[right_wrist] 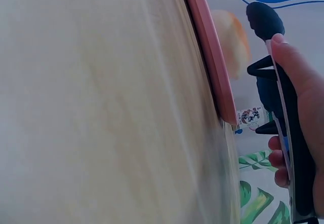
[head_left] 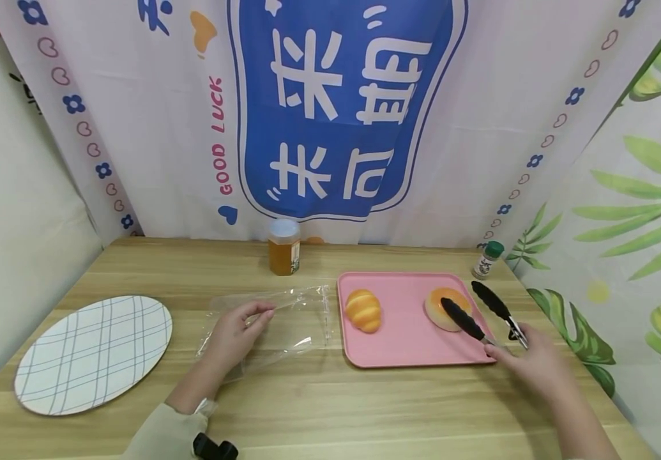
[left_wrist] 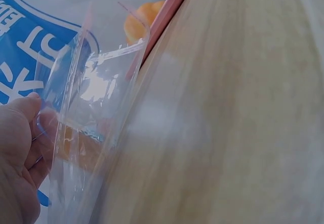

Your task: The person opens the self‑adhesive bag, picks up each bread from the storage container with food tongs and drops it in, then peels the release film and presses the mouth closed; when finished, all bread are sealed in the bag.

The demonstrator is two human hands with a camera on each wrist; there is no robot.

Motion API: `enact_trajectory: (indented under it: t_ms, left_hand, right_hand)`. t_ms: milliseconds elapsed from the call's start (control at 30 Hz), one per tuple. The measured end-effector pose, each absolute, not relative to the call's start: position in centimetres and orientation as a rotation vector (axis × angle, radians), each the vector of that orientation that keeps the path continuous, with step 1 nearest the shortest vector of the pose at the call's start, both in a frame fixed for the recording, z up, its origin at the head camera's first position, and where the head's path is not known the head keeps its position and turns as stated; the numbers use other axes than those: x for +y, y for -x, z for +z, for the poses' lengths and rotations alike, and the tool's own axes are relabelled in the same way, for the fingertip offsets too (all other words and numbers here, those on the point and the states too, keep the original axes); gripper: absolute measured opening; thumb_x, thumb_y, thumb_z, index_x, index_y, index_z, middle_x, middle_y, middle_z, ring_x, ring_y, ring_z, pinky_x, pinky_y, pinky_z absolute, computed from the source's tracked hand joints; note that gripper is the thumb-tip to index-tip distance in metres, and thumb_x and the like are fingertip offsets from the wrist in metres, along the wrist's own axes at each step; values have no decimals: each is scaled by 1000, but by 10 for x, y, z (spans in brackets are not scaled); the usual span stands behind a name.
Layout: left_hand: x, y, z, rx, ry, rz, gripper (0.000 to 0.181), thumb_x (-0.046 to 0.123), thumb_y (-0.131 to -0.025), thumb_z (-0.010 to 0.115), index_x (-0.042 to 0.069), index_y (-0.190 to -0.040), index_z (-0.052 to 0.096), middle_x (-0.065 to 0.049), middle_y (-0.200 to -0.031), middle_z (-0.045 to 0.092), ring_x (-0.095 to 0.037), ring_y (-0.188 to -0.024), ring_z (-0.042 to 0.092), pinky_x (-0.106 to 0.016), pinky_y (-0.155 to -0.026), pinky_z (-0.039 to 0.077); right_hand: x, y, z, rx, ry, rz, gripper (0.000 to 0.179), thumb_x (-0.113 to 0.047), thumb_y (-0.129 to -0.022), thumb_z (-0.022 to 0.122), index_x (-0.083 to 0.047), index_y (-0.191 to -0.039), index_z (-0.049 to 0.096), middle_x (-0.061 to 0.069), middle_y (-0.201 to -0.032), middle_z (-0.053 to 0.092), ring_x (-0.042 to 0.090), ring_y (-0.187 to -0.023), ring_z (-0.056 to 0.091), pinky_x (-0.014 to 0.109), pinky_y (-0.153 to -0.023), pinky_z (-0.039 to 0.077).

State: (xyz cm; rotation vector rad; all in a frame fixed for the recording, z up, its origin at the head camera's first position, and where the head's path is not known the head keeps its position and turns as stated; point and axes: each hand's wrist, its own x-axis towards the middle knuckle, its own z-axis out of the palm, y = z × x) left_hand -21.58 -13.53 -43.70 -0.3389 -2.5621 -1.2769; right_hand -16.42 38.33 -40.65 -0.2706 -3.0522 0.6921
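Note:
My left hand (head_left: 237, 335) pinches a clear plastic bag (head_left: 301, 319) between thumb and fingers, its mouth toward the tray. In the left wrist view the see-through bag (left_wrist: 96, 87) stands partly spread beside the thumb. My right hand (head_left: 537, 361) grips a pair of tongs (head_left: 493, 303) with black tips and metal arms. The tongs are spread; one tip overlaps the round bun (head_left: 442, 310) in the head view, the other is out past the tray's right edge. A striped croissant-shaped bread (head_left: 363, 311) lies at the left of the pink tray (head_left: 399, 351).
A jar of amber contents (head_left: 284, 249) stands behind the bag. The green-capped shaker bottle (head_left: 486, 262) is at the back right corner, close to the tongs. An oval checked placemat (head_left: 94, 354) lies on the wooden table (head_left: 330, 409) at left. Printed cloths hang behind and at the sides.

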Motion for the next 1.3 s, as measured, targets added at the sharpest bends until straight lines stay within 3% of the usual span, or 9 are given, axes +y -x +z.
enact_trajectory:
  t_ms: [367, 567, 767, 1000, 1167, 1300]
  left_hand:
    - [-137, 215, -439, -2539, 374, -1284, 16, 19, -96, 64, 9, -106, 72, -7, -108, 75, -23, -101, 68, -33, -82, 55]
    - [-136, 213, -438, -2555, 369, -1276, 15, 20, -96, 64, 11, -106, 72, -7, -111, 74, -25, -105, 68, -35, -82, 55]
    - [-135, 213, -436, -2557, 383, -1283, 17, 20, -96, 63, 11, -107, 71, -8, -112, 74, -27, -108, 67, -40, -87, 55]
    - [-136, 211, -435, -2584, 388, -1301, 19, 23, -97, 62, 13, -110, 71, -6, -116, 72, -26, -110, 66, -36, -85, 55]
    - [-136, 211, -436, -2578, 409, -1286, 20, 22, -96, 62, 12, -111, 70, -6, -116, 73, -27, -112, 66, -43, -90, 55]
    - [-135, 211, -436, -2585, 400, -1258, 20, 22, -96, 63, 11, -111, 71, -5, -115, 73, -25, -107, 68, -36, -83, 56]
  right_hand:
    - [377, 166, -404, -3161, 193, 476, 117, -79, -77, 59, 15, -142, 32, 43, -137, 40, 61, -122, 42, 71, -91, 42]
    - [372, 169, -399, -3181, 194, 425, 114, -82, -75, 57, 12, -138, 40, 41, -132, 47, 59, -119, 47, 67, -86, 46]
    - [371, 170, -397, -3182, 186, 409, 113, -80, -75, 59, 12, -138, 41, 42, -132, 47, 58, -119, 47, 68, -88, 45]
    - [363, 168, -392, -3163, 127, 417, 110, -77, -76, 62, 11, -139, 42, 39, -135, 47, 57, -121, 46, 67, -90, 45]
    - [345, 166, -380, -3111, 20, 492, 103, -71, -77, 66, 8, -140, 44, 34, -137, 50, 54, -123, 48, 67, -92, 45]
    - [325, 166, -369, -3058, -115, 524, 98, -66, -76, 71, 5, -140, 47, 31, -135, 54, 51, -123, 51, 65, -94, 45]
